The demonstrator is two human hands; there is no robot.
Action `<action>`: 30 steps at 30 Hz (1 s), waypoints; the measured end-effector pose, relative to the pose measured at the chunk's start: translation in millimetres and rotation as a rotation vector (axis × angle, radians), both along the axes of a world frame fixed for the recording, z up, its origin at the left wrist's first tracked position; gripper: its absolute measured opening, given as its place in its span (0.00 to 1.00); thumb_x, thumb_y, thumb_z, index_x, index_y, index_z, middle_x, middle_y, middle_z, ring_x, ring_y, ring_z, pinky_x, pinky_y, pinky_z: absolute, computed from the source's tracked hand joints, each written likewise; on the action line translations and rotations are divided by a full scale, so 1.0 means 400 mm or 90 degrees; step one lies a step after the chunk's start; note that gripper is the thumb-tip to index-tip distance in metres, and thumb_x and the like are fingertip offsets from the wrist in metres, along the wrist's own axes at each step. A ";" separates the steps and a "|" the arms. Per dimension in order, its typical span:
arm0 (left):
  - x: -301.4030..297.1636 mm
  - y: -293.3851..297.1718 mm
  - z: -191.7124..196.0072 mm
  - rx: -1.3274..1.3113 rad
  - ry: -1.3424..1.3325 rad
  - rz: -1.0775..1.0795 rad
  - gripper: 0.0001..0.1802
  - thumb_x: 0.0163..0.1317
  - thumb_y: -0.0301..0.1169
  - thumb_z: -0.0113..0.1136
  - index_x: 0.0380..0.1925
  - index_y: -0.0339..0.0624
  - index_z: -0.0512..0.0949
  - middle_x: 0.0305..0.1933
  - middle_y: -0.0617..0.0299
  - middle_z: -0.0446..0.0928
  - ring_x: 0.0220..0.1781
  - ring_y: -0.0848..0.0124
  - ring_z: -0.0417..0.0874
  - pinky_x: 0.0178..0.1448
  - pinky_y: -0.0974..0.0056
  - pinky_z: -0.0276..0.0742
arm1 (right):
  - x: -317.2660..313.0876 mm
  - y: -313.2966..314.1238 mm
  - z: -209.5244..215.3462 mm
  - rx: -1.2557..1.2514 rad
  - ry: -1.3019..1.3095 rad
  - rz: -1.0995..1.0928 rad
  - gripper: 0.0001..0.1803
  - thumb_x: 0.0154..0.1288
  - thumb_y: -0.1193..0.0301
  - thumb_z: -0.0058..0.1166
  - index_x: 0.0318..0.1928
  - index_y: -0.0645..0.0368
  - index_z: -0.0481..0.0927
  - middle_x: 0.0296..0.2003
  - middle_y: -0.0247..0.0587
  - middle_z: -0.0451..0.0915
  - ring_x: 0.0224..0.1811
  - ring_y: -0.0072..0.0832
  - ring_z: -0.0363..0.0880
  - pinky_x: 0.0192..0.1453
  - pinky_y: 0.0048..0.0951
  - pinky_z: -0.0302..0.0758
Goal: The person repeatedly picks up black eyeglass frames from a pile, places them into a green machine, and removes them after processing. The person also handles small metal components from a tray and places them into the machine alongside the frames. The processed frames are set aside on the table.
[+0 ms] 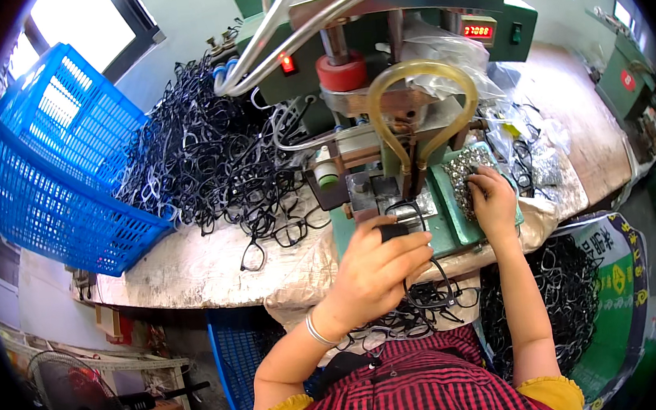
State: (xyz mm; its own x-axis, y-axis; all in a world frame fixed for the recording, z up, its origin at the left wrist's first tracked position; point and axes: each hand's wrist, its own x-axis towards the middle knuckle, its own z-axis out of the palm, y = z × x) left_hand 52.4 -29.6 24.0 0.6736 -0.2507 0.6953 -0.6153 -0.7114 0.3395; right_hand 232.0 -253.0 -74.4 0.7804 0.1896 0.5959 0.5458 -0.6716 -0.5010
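My left hand (383, 268) is closed round a black eyeglass frame (449, 286), held upright on its side in front of the machine's metal jig (413, 212). One rim of the frame reaches up to the jig, and the other hangs below my fingers. A black band wraps one finger of this hand. On the right, my right hand (495, 206) has its fingertips bunched in a pile of small shiny metal parts (460, 175). These lie in a green tray (478, 232) beside the jig. What exactly is between those fingertips is too small to make out.
A green press (510, 25) with a lit red display stands ahead, its yellowish hose (467, 86) looping above the jig. Black eyeglass frames (208, 153) heap at left by a tipped blue basket (72, 179). More fill a sack (619, 282) at lower right. A fan (78, 406) stands lower left.
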 end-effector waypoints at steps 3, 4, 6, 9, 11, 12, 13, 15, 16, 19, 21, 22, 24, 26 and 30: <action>-0.086 -0.019 -0.060 -0.015 -0.043 0.094 0.23 0.51 0.31 0.76 0.50 0.46 0.83 0.62 0.50 0.78 0.63 0.52 0.80 0.73 0.47 0.69 | -0.018 0.008 0.001 0.074 0.032 0.002 0.08 0.63 0.77 0.59 0.42 0.59 0.87 0.45 0.45 0.86 0.52 0.41 0.83 0.57 0.37 0.77; -0.127 -0.003 -0.085 -0.010 -0.091 0.145 0.23 0.51 0.30 0.76 0.50 0.46 0.84 0.63 0.48 0.77 0.65 0.51 0.78 0.75 0.47 0.65 | -0.032 -0.011 -0.008 0.129 0.044 -0.002 0.09 0.64 0.78 0.58 0.43 0.59 0.87 0.45 0.44 0.86 0.51 0.38 0.83 0.56 0.35 0.77; -0.209 0.051 -0.071 0.033 -0.166 0.365 0.21 0.51 0.21 0.70 0.48 0.42 0.80 0.60 0.50 0.77 0.65 0.53 0.75 0.75 0.49 0.66 | -0.054 -0.043 -0.017 0.321 0.157 0.025 0.08 0.69 0.78 0.57 0.45 0.61 0.86 0.43 0.36 0.86 0.46 0.24 0.82 0.53 0.26 0.76; -0.246 0.149 0.002 -0.176 -0.226 0.573 0.14 0.59 0.14 0.58 0.45 0.37 0.77 0.57 0.50 0.76 0.60 0.58 0.76 0.68 0.54 0.69 | -0.040 -0.080 -0.049 0.605 0.289 0.030 0.08 0.70 0.76 0.59 0.47 0.63 0.83 0.41 0.32 0.83 0.43 0.18 0.79 0.51 0.21 0.74; -0.212 0.197 0.022 -0.169 -0.209 0.559 0.11 0.59 0.14 0.60 0.41 0.37 0.79 0.52 0.54 0.79 0.55 0.60 0.77 0.64 0.57 0.70 | -0.017 -0.042 -0.045 0.623 0.288 0.052 0.08 0.70 0.76 0.59 0.48 0.62 0.83 0.41 0.30 0.83 0.43 0.18 0.79 0.50 0.20 0.74; -0.183 0.211 0.023 -0.116 -0.156 0.552 0.10 0.58 0.15 0.62 0.40 0.37 0.80 0.52 0.55 0.79 0.54 0.60 0.78 0.62 0.57 0.71 | -0.011 -0.018 -0.041 0.602 0.291 0.083 0.08 0.69 0.76 0.59 0.47 0.61 0.83 0.40 0.30 0.83 0.42 0.17 0.79 0.50 0.20 0.74; -0.151 0.228 0.019 -0.064 -0.108 0.545 0.09 0.58 0.16 0.63 0.39 0.37 0.81 0.51 0.55 0.80 0.53 0.60 0.78 0.61 0.58 0.71 | -0.003 0.007 -0.034 0.580 0.292 0.115 0.08 0.69 0.77 0.60 0.47 0.61 0.84 0.40 0.30 0.83 0.42 0.17 0.79 0.49 0.20 0.74; -0.088 0.248 -0.046 -0.018 0.051 0.508 0.09 0.54 0.18 0.67 0.36 0.39 0.84 0.47 0.56 0.80 0.51 0.58 0.80 0.56 0.58 0.74 | -0.025 0.066 0.018 0.549 0.286 0.135 0.06 0.67 0.76 0.62 0.44 0.62 0.84 0.37 0.30 0.84 0.39 0.16 0.78 0.47 0.19 0.73; -0.060 0.249 -0.086 0.006 0.136 0.518 0.10 0.52 0.19 0.66 0.36 0.41 0.85 0.46 0.55 0.80 0.51 0.56 0.80 0.55 0.57 0.75 | -0.038 0.083 0.042 0.483 0.245 0.119 0.06 0.67 0.77 0.62 0.43 0.62 0.85 0.36 0.29 0.84 0.39 0.16 0.78 0.46 0.19 0.74; 0.015 0.294 -0.263 0.115 0.223 0.529 0.13 0.50 0.20 0.64 0.37 0.44 0.86 0.40 0.53 0.78 0.47 0.51 0.79 0.51 0.54 0.76 | -0.047 0.074 0.048 0.459 0.227 0.102 0.07 0.65 0.79 0.61 0.43 0.63 0.85 0.36 0.33 0.85 0.39 0.19 0.80 0.47 0.21 0.75; 0.022 0.339 -0.349 0.085 0.192 0.524 0.09 0.51 0.20 0.63 0.32 0.43 0.84 0.41 0.53 0.76 0.45 0.51 0.78 0.49 0.53 0.75 | -0.061 0.032 0.042 0.363 0.153 0.054 0.07 0.64 0.79 0.61 0.42 0.62 0.86 0.36 0.35 0.85 0.40 0.22 0.81 0.49 0.24 0.75; 0.012 0.338 -0.343 0.074 0.183 0.528 0.08 0.51 0.20 0.63 0.32 0.42 0.83 0.41 0.52 0.76 0.45 0.51 0.78 0.49 0.53 0.75 | -0.072 0.002 0.034 0.312 0.119 0.026 0.07 0.64 0.80 0.60 0.42 0.62 0.86 0.36 0.36 0.85 0.41 0.24 0.81 0.50 0.25 0.75; -0.036 0.333 -0.324 0.047 0.157 0.522 0.08 0.51 0.20 0.62 0.33 0.40 0.81 0.40 0.52 0.76 0.43 0.51 0.78 0.46 0.51 0.75 | -0.103 -0.065 0.010 0.238 0.067 -0.048 0.07 0.61 0.81 0.62 0.41 0.62 0.86 0.38 0.40 0.86 0.43 0.31 0.82 0.52 0.30 0.75; -0.072 0.341 -0.308 0.056 0.122 0.494 0.10 0.53 0.19 0.62 0.36 0.39 0.79 0.39 0.52 0.77 0.41 0.51 0.79 0.45 0.53 0.76 | -0.136 -0.134 -0.005 0.160 -0.024 -0.118 0.07 0.60 0.81 0.63 0.40 0.62 0.86 0.38 0.40 0.86 0.43 0.34 0.83 0.52 0.32 0.76; -0.139 0.333 -0.282 -0.044 -0.039 0.471 0.09 0.59 0.14 0.61 0.39 0.32 0.78 0.41 0.51 0.80 0.40 0.55 0.82 0.44 0.59 0.78 | -0.180 -0.151 0.004 0.211 0.029 -0.132 0.08 0.59 0.82 0.63 0.40 0.63 0.86 0.39 0.41 0.86 0.45 0.34 0.82 0.53 0.32 0.75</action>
